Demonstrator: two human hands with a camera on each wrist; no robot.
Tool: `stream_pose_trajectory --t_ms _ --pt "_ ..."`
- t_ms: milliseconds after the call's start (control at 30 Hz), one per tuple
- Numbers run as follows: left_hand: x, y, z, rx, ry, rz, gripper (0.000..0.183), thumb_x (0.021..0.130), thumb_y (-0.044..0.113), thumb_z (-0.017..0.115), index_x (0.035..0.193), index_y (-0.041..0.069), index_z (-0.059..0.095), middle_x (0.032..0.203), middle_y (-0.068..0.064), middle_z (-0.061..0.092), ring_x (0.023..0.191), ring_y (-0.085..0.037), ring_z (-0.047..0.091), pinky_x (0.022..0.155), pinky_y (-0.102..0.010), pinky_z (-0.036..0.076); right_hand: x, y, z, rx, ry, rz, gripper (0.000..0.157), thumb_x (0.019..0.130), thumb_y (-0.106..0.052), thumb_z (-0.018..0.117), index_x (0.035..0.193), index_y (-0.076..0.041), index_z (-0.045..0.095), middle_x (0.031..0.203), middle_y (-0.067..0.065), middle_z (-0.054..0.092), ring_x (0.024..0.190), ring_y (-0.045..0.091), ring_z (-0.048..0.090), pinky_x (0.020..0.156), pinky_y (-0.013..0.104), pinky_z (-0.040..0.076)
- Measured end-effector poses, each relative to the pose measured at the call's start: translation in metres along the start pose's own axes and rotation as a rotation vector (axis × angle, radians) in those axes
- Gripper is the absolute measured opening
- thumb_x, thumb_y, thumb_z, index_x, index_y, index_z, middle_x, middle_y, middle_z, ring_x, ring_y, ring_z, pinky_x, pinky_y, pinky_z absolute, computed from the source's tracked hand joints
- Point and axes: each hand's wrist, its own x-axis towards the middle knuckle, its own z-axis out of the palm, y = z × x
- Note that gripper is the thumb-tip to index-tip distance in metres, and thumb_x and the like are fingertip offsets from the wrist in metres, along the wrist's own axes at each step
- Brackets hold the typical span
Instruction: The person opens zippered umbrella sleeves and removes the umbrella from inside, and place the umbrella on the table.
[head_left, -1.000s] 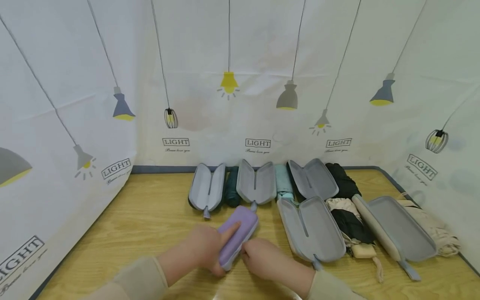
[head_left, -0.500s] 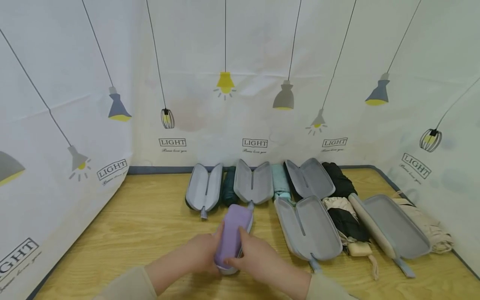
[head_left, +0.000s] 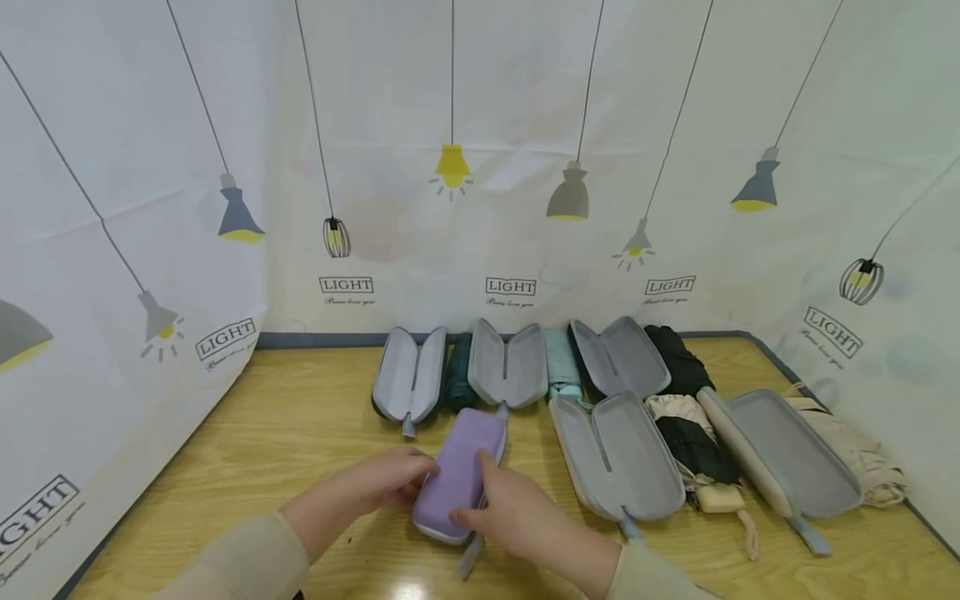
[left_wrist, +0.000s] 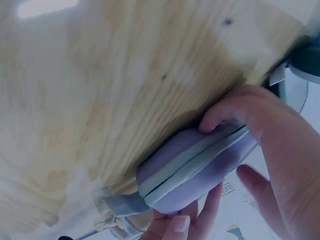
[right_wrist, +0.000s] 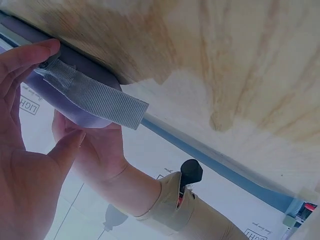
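Note:
A purple zippered case [head_left: 453,467] lies at a slant before me, its long zip seam closed in the left wrist view. My right hand [head_left: 521,508] grips its right side, thumb on the purple top. At the left edge, my left hand [head_left: 378,482] holds the case with curled fingers [left_wrist: 217,115] low against its side. A grey ribbed pull strap [right_wrist: 100,97] hangs from the zip at the near end, close by my right fingers. What the case contains is hidden.
Behind the case stand grey-lined cases [head_left: 410,371], spread apart, with a dark green folded bundle [head_left: 459,375] and a mint one [head_left: 562,358] between them. Rightward are another opened case [head_left: 637,458], a beige-and-black bundle [head_left: 697,446] and a beige-edged case [head_left: 795,454].
My right hand has shifted from the zip seam to grip the case's side. My left hand has slid off the top to the left edge. The case has rolled flatter, showing the strap.

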Motion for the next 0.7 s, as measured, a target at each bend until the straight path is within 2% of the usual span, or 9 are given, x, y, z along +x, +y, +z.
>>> stream_pose_trajectory --t_ms 67,200,367,433,533,700 --pt "0.0 0.0 0.002 -0.049 -0.022 -0.017 0.036 0.082 0.016 0.05 0.107 -0.011 0.05 0.083 -0.017 0.059 0.074 -0.022 0.061 0.068 -0.038 0.05 0.001 0.002 0.0 0.014 -0.007 0.001 0.094 0.075 -0.051 0.064 0.137 0.007 0.025 0.128 0.022 0.045 0.111 0.029 0.049 0.086 0.044 0.042" --pt "-0.003 0.001 0.007 -0.117 -0.04 -0.045 0.041 0.085 0.021 0.049 0.111 -0.01 0.047 0.086 -0.019 0.059 0.076 -0.025 0.061 0.07 -0.04 0.05 0.002 0.005 0.001 0.025 -0.006 -0.006 0.093 0.077 -0.053 0.062 0.137 0.007 0.024 0.128 0.022 0.045 0.112 0.03 0.048 0.087 0.044 0.041" --pt "-0.002 0.001 0.009 -0.221 -0.062 0.003 0.049 0.088 0.024 0.044 0.125 -0.006 0.032 0.1 -0.02 0.058 0.089 -0.027 0.059 0.076 -0.041 0.047 0.001 0.004 0.002 0.073 -0.01 -0.019 0.098 0.077 -0.06 0.056 0.138 0.008 0.021 0.129 0.023 0.044 0.112 0.029 0.049 0.088 0.043 0.041" --pt "-0.001 0.003 0.009 -0.247 -0.054 0.013 0.05 0.088 0.025 0.046 0.126 -0.002 0.028 0.102 -0.02 0.057 0.089 -0.027 0.059 0.076 -0.041 0.048 0.002 0.003 0.003 0.105 -0.007 -0.025 0.1 0.077 -0.063 0.052 0.138 0.01 0.018 0.13 0.024 0.042 0.113 0.029 0.047 0.089 0.044 0.04" --pt "-0.002 0.006 0.01 -0.242 -0.007 -0.009 0.051 0.087 0.028 0.05 0.125 0.003 0.027 0.097 -0.019 0.058 0.082 -0.024 0.06 0.07 -0.038 0.049 0.003 0.003 0.004 0.135 0.003 -0.034 0.102 0.078 -0.065 0.049 0.137 0.012 0.016 0.131 0.026 0.04 0.114 0.031 0.046 0.09 0.045 0.039" --pt "-0.005 0.01 0.011 -0.239 0.033 -0.012 0.046 0.089 0.026 0.047 0.126 0.002 0.032 0.091 -0.014 0.056 0.077 -0.022 0.057 0.063 -0.034 0.048 0.009 0.001 0.005 0.169 0.005 -0.016 0.104 0.078 -0.065 0.049 0.139 0.01 0.012 0.133 0.026 0.036 0.114 0.032 0.045 0.089 0.046 0.039"
